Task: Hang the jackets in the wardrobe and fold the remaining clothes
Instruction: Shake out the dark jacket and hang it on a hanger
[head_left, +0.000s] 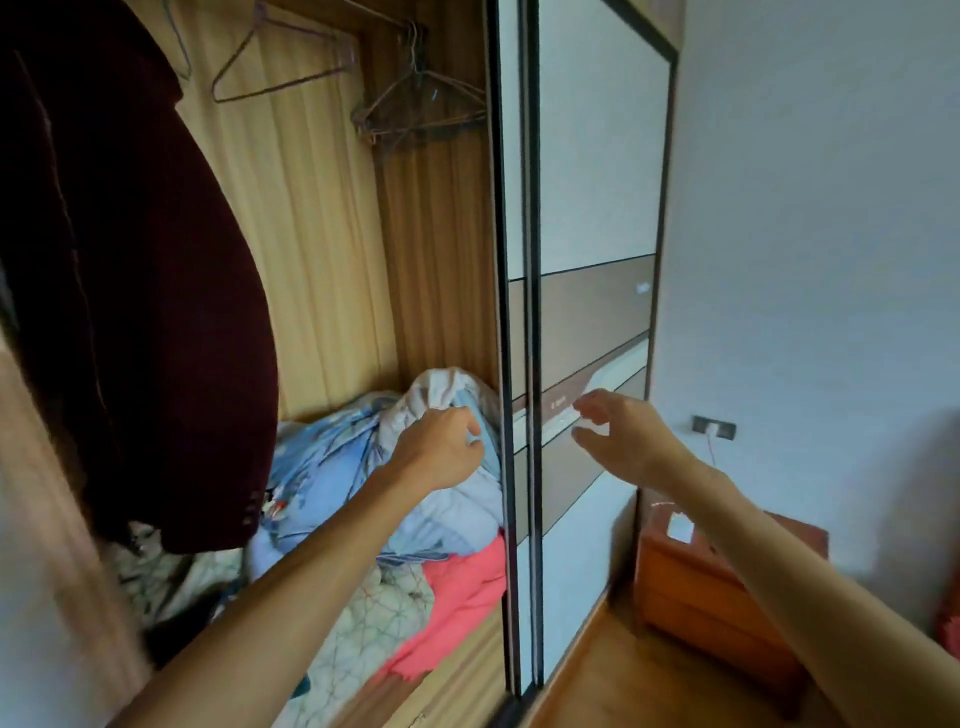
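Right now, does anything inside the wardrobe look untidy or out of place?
Yes. A heap of cloth lies crumpled and unfolded at the bottom of the wardrobe, and a pink cloth spills from it toward the sliding door. One empty hanger on the rail hangs tilted.

The wardrobe's wooden bottom shelf (460, 673) carries a crumpled heap: a pale blue printed quilt (327, 467) at the back, a coral-pink garment (467, 584) and a cream patterned blanket (371, 629) in front.
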